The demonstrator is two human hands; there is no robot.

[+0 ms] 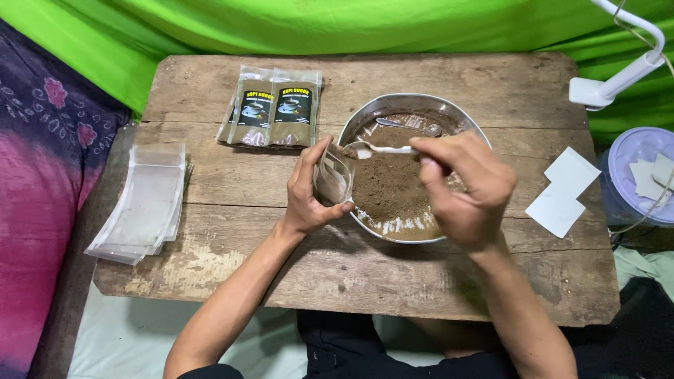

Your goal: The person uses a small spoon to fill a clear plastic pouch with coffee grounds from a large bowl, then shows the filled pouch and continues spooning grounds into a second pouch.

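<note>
Patterned cloth (42, 175): dark purple and pink, floral print, lying along the far left beside the worktop.

Worktop (210, 210): weathered wooden board with worn pale patches at the near edge; green fabric (316, 24) behind it.

Stack of empty clear pouches (144, 203): lying flat at the left edge of the worktop, partly overhanging it.

Filled pouches (270, 109): a few clear packets with dark labels and brown contents, overlapped, at the back left of the worktop, well apart from the empty stack.

Left hand (309, 189): fingers and thumb curled around one small clear pouch (332, 181), held upright with its mouth open, touching the left rim of the metal bowl.

Metal bowl (365, 116): round, shallow, centre of the worktop, holding brown powder (390, 186); a second spoon (407, 126) lies in the far side of it.

Spoon (368, 149): its bowl is at the pouch mouth, its handle running right into the right hand.

Right hand (467, 186): fingers closed, pinching the spoon handle, above the bowl.

White paper slips (562, 193): two, at the right edge of the worktop.

White lamp arm (621, 70): upper right.

Lidded pale purple tub (635, 175): off the worktop's right edge, white slips on its lid.
</note>
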